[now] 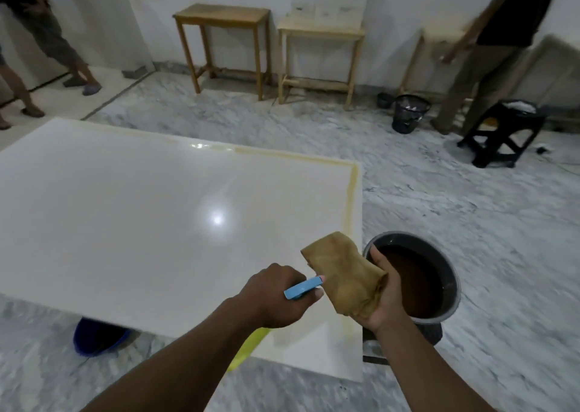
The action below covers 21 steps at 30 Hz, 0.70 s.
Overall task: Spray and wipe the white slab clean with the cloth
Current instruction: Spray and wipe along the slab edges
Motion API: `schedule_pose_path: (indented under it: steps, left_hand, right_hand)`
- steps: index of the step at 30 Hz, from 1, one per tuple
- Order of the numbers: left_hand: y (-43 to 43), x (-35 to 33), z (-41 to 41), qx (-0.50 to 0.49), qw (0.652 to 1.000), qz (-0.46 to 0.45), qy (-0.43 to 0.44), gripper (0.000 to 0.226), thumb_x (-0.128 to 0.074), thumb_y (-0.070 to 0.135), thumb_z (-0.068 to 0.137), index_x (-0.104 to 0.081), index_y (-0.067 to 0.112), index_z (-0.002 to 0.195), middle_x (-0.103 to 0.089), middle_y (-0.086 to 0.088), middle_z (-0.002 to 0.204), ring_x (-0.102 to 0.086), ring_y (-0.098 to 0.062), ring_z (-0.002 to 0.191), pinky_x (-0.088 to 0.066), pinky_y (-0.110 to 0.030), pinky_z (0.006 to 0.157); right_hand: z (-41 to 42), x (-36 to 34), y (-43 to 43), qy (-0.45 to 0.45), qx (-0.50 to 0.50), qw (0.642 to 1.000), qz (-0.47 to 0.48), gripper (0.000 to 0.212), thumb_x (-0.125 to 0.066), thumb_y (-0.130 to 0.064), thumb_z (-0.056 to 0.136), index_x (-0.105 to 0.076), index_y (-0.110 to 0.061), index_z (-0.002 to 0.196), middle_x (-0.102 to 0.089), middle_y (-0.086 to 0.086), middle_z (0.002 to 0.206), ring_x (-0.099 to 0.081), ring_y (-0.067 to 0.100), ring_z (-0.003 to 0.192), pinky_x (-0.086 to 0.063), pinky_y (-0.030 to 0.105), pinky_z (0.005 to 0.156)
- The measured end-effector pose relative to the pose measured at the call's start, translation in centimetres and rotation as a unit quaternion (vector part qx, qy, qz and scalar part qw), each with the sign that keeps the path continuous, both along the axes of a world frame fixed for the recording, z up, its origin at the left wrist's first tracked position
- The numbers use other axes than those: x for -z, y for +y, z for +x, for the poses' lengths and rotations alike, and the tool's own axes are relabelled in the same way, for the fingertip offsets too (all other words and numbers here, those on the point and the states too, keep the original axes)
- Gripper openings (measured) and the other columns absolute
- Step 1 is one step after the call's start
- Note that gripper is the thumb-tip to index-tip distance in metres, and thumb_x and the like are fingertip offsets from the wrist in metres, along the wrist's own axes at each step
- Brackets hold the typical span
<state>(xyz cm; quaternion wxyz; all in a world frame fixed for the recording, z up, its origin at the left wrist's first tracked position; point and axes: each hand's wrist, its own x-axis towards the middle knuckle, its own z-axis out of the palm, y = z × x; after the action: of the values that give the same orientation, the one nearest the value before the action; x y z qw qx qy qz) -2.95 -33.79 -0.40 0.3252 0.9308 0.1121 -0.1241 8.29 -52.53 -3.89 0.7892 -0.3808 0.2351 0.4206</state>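
Observation:
The white slab (141, 217) lies flat and glossy across the left and middle, with yellowish-brown stains along its far and right edges. My left hand (276, 295) grips a spray bottle with a blue head (303, 287) and a yellow body (251, 345) over the slab's near right corner; its nozzle points at the cloth. My right hand (384, 292) holds a folded brownish-yellow cloth (342, 270) above the slab's right edge.
A dark bucket (442, 251) of brown water stands just right of the slab, beside my right hand. A blue tub (97, 338) sits under the slab's near edge. Wooden stools (222, 41), a mesh bin (408, 113), a black step stool (502, 135) and two standing people are farther back on the marble floor.

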Motion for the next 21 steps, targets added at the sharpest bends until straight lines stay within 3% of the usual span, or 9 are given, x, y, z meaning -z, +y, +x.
schedule_pose_path:
  steps: [3, 6, 9, 11, 13, 15, 18, 19, 21]
  left_hand:
    - [2.4, -0.3, 2.1, 0.014, 0.999, -0.035, -0.009, 0.05, -0.058, 0.06, 0.101, -0.052, 0.024, 0.067, -0.057, 0.004, 0.063, -0.064, -0.03, 0.063, -0.054, -0.047, 0.065]
    - [4.2, -0.2, 4.8, -0.003, 0.997, -0.074, -0.034, 0.05, -0.058, 0.056, 0.102, -0.055, 0.017, 0.071, -0.058, 0.0, 0.063, -0.071, -0.036, 0.066, -0.062, -0.054, 0.069]
    - [6.1, 0.4, 8.4, -0.042, 0.991, -0.117, -0.053, 0.053, -0.06, 0.054, 0.102, -0.056, 0.009, 0.075, -0.055, 0.002, 0.055, -0.074, -0.026, 0.051, -0.062, -0.047, 0.064]
    - [7.0, 0.8, 11.0, -0.066, 0.987, -0.134, -0.062, 0.053, -0.062, 0.053, 0.103, -0.058, 0.006, 0.078, -0.056, 0.001, 0.056, -0.074, -0.025, 0.049, -0.06, -0.039, 0.059]
    - [7.8, 1.2, 13.5, -0.082, 0.983, -0.148, -0.074, 0.05, -0.063, 0.052, 0.102, -0.064, 0.008, 0.081, -0.06, -0.008, 0.06, -0.073, -0.027, 0.05, -0.063, -0.042, 0.061]
    - [8.4, 1.5, 15.9, -0.096, 0.98, -0.157, -0.074, 0.047, -0.064, 0.052, 0.102, -0.071, 0.007, 0.091, -0.07, -0.016, 0.073, -0.073, -0.029, 0.053, -0.066, -0.046, 0.064]
    - [9.4, 2.2, 19.8, -0.115, 0.977, -0.165, -0.068, 0.05, -0.065, 0.05, 0.101, -0.074, 0.001, 0.106, -0.074, -0.017, 0.082, -0.071, -0.026, 0.05, -0.063, -0.036, 0.06]
    - [9.7, 2.3, 21.0, -0.118, 0.976, -0.168, -0.072, 0.051, -0.064, 0.05, 0.101, -0.074, 0.0, 0.106, -0.072, -0.017, 0.08, -0.069, -0.028, 0.051, -0.062, -0.036, 0.059]
    - [10.1, 2.9, 23.5, -0.12, 0.976, -0.166, -0.08, 0.057, -0.062, 0.057, 0.097, -0.074, 0.002, 0.102, -0.064, -0.015, 0.072, -0.067, -0.039, 0.059, -0.059, -0.042, 0.062]
  right_hand:
    - [0.6, 0.4, -0.1, 0.002, 0.007, 1.0, -0.029, 0.062, -0.06, -0.051, 0.089, -0.067, -0.002, 0.126, -0.066, 0.024, 0.127, -0.065, 0.04, 0.106, -0.046, 0.05, 0.102]
    - [3.0, 0.7, -0.3, -0.004, -0.025, 0.991, -0.135, 0.054, -0.069, -0.036, 0.081, -0.068, 0.001, 0.121, -0.071, 0.024, 0.112, -0.068, 0.038, 0.092, -0.053, 0.046, 0.091]
    - [8.3, 0.5, 0.7, -0.007, -0.037, 0.97, -0.239, 0.038, -0.067, -0.027, 0.088, -0.069, 0.003, 0.112, -0.072, 0.024, 0.103, -0.068, 0.036, 0.082, -0.057, 0.038, 0.068]
    - [13.4, 0.1, 2.3, -0.02, -0.058, 0.96, -0.273, 0.034, -0.065, -0.025, 0.091, -0.068, 0.003, 0.11, -0.07, 0.024, 0.108, -0.068, 0.035, 0.087, -0.056, 0.038, 0.067]
    - [19.1, -0.1, 4.3, -0.071, -0.099, 0.942, -0.313, 0.028, -0.063, -0.023, 0.093, -0.066, 0.002, 0.105, -0.069, 0.021, 0.1, -0.066, 0.034, 0.084, -0.053, 0.037, 0.064]
    - [25.7, 0.2, 6.6, -0.138, -0.144, 0.91, -0.363, 0.023, -0.063, -0.022, 0.092, -0.067, -0.001, 0.097, -0.07, 0.019, 0.092, -0.067, 0.032, 0.079, -0.055, 0.037, 0.063]
    - [35.1, 2.0, 10.0, -0.24, -0.194, 0.832, -0.462, 0.016, -0.06, -0.021, 0.084, -0.066, -0.006, 0.086, -0.072, 0.01, 0.078, -0.066, 0.025, 0.071, -0.052, 0.03, 0.067]
    - [37.7, 2.9, 11.0, -0.282, -0.208, 0.796, -0.493, 0.017, -0.056, -0.021, 0.084, -0.064, -0.008, 0.091, -0.071, 0.008, 0.077, -0.065, 0.023, 0.07, -0.049, 0.027, 0.067]
    - [42.4, 5.6, 12.8, -0.362, -0.234, 0.741, -0.515, 0.048, -0.052, -0.026, 0.086, -0.053, -0.01, 0.131, -0.067, 0.011, 0.115, -0.067, 0.025, 0.098, -0.053, 0.036, 0.088]
